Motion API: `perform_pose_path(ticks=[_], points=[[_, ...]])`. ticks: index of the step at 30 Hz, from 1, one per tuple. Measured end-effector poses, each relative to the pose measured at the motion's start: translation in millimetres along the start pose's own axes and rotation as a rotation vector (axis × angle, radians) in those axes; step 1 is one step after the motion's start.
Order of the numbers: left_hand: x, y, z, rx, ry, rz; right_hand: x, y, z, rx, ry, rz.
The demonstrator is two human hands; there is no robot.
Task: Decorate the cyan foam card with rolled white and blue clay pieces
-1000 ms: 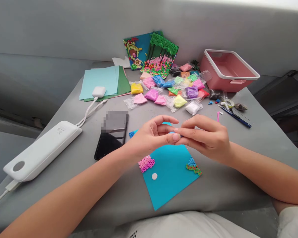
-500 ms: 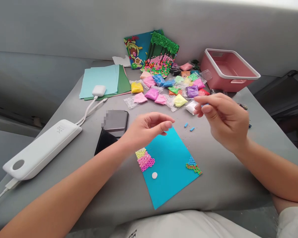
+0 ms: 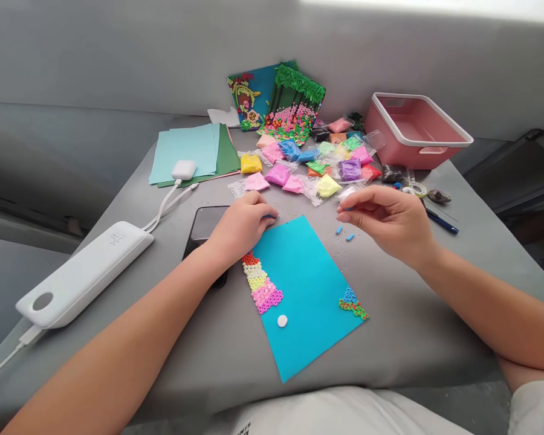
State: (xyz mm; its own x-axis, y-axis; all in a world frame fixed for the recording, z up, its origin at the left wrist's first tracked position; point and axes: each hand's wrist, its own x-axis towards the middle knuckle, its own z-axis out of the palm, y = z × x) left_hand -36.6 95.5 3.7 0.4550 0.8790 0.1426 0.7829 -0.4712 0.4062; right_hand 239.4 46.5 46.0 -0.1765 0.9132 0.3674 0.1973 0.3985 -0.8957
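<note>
The turquoise card [image 3: 299,290] lies tilted on the table, with rows of little coloured clay rings [image 3: 263,287] along its left edge. Blue and green-red rings [image 3: 351,302] fill its right corner, and a white clay disc [image 3: 282,321] rests near the lower left. At the card's upper left corner, my left hand [image 3: 247,223] is closed, a dark blue sliver showing at its fingertips; its kind is unclear. My right hand [image 3: 376,220] pinches a small piece of blue clay [image 3: 348,209] above the table. Two short blue clay pieces [image 3: 339,230] lie just below it.
Bags of coloured clay [image 3: 278,174] spread across the back, before two decorated pictures [image 3: 294,103]. A pink basket [image 3: 417,151] stands back right, a blue pen [image 3: 442,222] nearer. On the left are paper sheets [image 3: 185,145], a white power bank [image 3: 86,272] and a phone [image 3: 204,223].
My left hand has moved left and down to the card's upper corner, and its fingers have closed. My right hand has lowered slightly and moved left, still pinching.
</note>
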Motion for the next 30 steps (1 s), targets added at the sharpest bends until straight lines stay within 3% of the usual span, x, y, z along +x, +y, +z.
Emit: perform_pose_path(ticks=[10,13,19,21,23,30], points=[[-3.5,5.1,-0.2,0.052,0.055,0.034,-1.3,-1.2,0.2,0.075,-0.101,0.05],[-4.2,8.6,-2.2,0.024,0.12,0.038,-1.0,-1.2,-0.6,0.112,-0.138,0.03],[-7.3,25.4,-8.3,-0.096,0.286,0.037,-0.2,-2.2,-2.5,0.06,-0.069,0.013],[-10.6,36.3,-11.1,-0.198,0.289,0.031,0.0,-1.8,-1.8,0.073,-0.081,0.043],[-14.6,48.7,-14.4,-0.472,0.242,-0.032,-0.1,-1.0,-0.5,0.037,-0.071,0.039],[-21.6,73.7,-15.9,-1.236,-0.109,-0.378,-3.2,-1.2,1.9,0.079,-0.106,0.01]])
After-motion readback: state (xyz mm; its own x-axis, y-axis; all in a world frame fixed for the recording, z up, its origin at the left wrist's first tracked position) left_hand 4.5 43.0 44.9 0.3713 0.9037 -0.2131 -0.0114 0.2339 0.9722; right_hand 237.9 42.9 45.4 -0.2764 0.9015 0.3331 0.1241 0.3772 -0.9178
